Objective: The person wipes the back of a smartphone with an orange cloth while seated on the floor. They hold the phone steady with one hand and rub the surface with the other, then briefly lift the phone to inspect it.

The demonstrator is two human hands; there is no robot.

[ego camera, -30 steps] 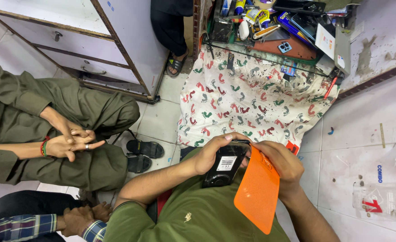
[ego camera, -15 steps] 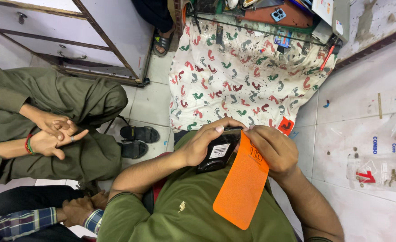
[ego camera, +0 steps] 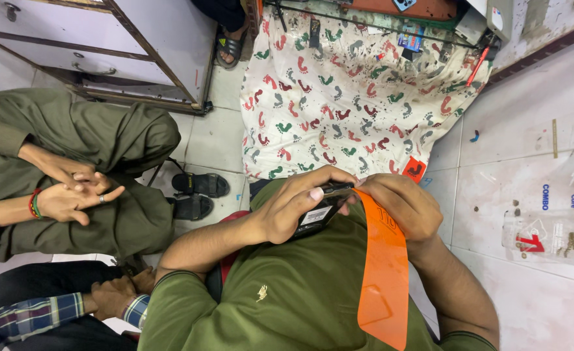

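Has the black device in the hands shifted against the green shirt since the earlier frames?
Cannot tell. The black device sits between the left hand and right hand over the green shirt throughout; mainly the camera moves.

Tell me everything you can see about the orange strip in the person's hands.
The orange strip is a long, flat band that looks like smooth flexible plastic, with dark markings near its top. Its upper end sits under the right hand, beside the black device held by the left hand. The rest hangs over the green shirt.

L hand [ego camera: 297,208]: fingers curled, thumb on top, closed in a grip; forearm bare, elbow bent, angled in from lower left. R hand [ego camera: 397,205]: fingers curled, knuckles up, closed; forearm bare, running down to lower right
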